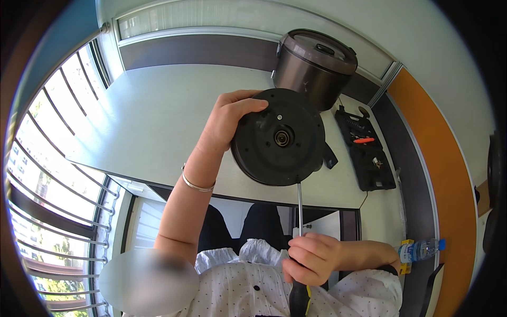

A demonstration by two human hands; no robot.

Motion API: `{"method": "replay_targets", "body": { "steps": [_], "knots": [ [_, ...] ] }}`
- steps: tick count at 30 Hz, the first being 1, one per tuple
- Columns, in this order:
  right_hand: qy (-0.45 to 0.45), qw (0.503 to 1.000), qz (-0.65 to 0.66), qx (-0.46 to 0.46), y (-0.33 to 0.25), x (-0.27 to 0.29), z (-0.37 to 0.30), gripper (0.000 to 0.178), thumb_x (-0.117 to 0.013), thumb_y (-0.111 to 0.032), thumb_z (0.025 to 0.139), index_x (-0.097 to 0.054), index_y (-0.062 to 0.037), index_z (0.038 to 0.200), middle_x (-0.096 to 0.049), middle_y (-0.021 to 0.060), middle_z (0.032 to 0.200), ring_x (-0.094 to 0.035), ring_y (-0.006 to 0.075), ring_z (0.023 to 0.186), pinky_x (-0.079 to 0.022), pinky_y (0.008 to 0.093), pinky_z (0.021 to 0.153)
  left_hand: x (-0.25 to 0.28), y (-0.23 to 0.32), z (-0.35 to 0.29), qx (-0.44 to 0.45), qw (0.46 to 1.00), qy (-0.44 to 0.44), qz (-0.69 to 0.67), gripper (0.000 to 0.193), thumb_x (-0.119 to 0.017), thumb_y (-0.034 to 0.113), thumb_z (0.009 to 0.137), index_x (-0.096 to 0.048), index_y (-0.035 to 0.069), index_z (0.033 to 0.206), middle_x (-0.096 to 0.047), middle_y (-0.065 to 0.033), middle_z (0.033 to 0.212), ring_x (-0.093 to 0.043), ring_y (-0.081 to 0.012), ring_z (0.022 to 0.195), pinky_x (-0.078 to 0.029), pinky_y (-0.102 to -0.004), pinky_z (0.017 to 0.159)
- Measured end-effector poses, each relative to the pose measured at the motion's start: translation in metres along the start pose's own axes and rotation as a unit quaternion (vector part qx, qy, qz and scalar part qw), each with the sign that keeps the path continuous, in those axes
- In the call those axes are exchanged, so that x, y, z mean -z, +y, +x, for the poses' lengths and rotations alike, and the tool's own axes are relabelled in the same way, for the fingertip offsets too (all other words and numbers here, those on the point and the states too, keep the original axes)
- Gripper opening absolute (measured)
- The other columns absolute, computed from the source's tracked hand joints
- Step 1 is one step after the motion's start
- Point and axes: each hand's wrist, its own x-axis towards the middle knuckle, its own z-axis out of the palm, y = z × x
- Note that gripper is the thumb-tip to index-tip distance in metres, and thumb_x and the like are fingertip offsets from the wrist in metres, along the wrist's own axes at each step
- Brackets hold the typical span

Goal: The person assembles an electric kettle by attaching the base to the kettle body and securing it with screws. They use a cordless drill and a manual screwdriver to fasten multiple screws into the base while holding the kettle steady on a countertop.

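My left hand (232,113) grips the upper left rim of a round black disc-shaped part (259,153), its thumb on the face and its other fingers out of sight behind. The disc is held up above the table, its flat face toward me, with a coiled spring in the central hole. My right hand (311,256) is closed round a screwdriver (300,211) with a black and yellow handle. The screwdriver's long metal shaft points up, and its tip meets the disc's lower edge. Whether a screw sits at the tip is too small to tell.
A large brown rice cooker (311,68) with its lid on stands at the back of the white table (153,121). To its right lies an open black tool case (372,171) holding an orange-handled tool (363,140). A water bottle (422,250) is at the far right. Barred windows (53,211) line the left.
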Motion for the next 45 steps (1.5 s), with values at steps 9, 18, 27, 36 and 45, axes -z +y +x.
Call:
{"method": "replay_targets", "body": {
  "steps": [9, 18, 27, 36, 45],
  "knots": [
    [-0.007, 0.984, -0.144, -0.101, 0.058, 0.059, 0.038, 0.03, -0.072, -0.037, 0.078, -0.054, -0.0133, 0.076, -0.068, 0.0031, 0.081, -0.066, 0.0198, 0.081, -0.047, 0.0332, 0.069, 0.005, 0.0, -0.002, -0.003, 1.0, 0.003, -0.007, 0.037, -0.06, 0.011, 0.079, -0.062, -0.013, 0.107, -0.066, -0.0158, 0.086, -0.063, -0.0184, 0.075, -0.052, -0.026, 0.068],
    [0.335, 0.809, 0.406, -0.263, 0.12, 0.05, 0.046, 0.026, -0.043, -0.028, 0.093, -0.036, -0.0097, 0.077, -0.04, 0.0049, 0.062, -0.045, 0.0223, 0.065, -0.043, 0.0351, 0.056, -0.001, -0.003, -0.002, -0.05, 0.998, -0.025, 0.03, 0.036, -0.056, 0.009, 0.08, -0.061, -0.012, 0.108, -0.067, -0.018, 0.093, -0.065, -0.019, 0.079, -0.052, -0.0255, 0.072],
    [0.337, 0.802, 0.416, -0.265, 0.123, 0.033, 0.057, 0.026, -0.04, -0.023, 0.095, -0.055, -0.0014, 0.092, -0.059, 0.0193, 0.076, -0.044, 0.0161, 0.042, -0.037, 0.0251, 0.042, 0.006, -0.009, 0.001, -0.062, 0.997, -0.031, 0.039, 0.032, -0.054, 0.007, 0.08, -0.063, -0.012, 0.104, -0.066, -0.0195, 0.096, -0.066, -0.0193, 0.081, -0.054, -0.0255, 0.072],
    [0.45, 0.739, 0.45, -0.223, 0.129, 0.016, 0.082, 0.03, -0.048, -0.033, 0.097, -0.048, -0.0097, 0.079, -0.042, 0.0012, 0.059, -0.031, 0.0092, 0.048, -0.022, 0.0237, 0.042, 0.002, -0.004, 0.0, -0.033, 0.999, -0.029, 0.02, 0.032, -0.054, 0.008, 0.081, -0.064, -0.011, 0.104, -0.067, -0.0168, 0.091, -0.065, -0.0164, 0.077, -0.054, -0.0233, 0.069],
    [0.42, 0.768, 0.441, -0.2, 0.13, 0.003, 0.088, 0.027, -0.048, -0.029, 0.097, -0.046, -0.0094, 0.079, -0.046, 0.0036, 0.06, -0.033, 0.0091, 0.045, -0.024, 0.023, 0.042, 0.004, -0.005, 0.0, -0.034, 0.999, -0.026, 0.021, 0.032, -0.054, 0.008, 0.08, -0.064, -0.011, 0.104, -0.067, -0.0165, 0.091, -0.065, -0.0161, 0.076, -0.053, -0.0229, 0.069]
  ]
}}
